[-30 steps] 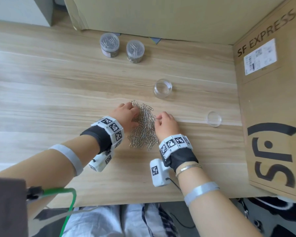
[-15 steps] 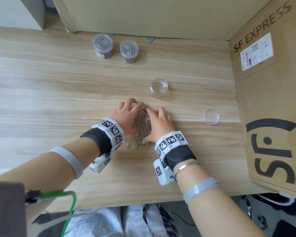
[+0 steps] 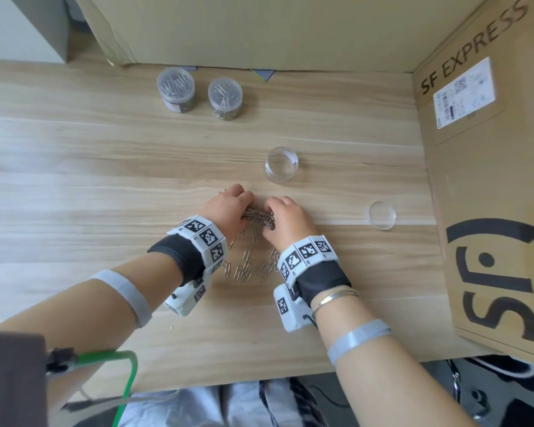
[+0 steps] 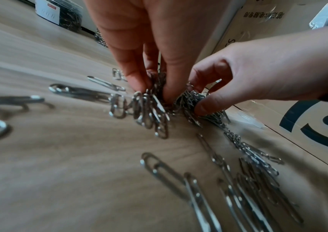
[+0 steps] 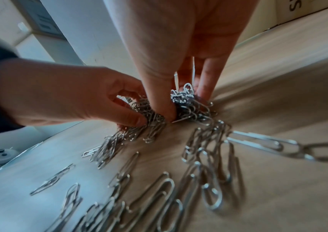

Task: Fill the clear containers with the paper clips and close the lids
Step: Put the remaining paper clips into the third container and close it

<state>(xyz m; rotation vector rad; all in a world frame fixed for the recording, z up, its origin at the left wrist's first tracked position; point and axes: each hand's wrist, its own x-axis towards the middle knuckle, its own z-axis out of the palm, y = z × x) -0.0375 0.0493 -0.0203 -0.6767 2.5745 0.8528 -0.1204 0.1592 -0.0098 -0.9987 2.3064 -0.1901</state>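
between both hands — clenched paper clips

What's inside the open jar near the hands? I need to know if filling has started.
The open jar looks empty: only clear walls and table show through it. Its lid lies apart. Both hands grip paper clips.

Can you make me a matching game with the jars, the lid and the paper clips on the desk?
Things:
1. empty jar
2. loose lid
3. two full jars
4. bunch of paper clips

Where or how:
A. lying flat near the cardboard box
B. standing open beyond the hands
C. gathered between the left hand and right hand
D. closed, at the far edge

Pairs: 1-B, 2-A, 3-D, 4-C
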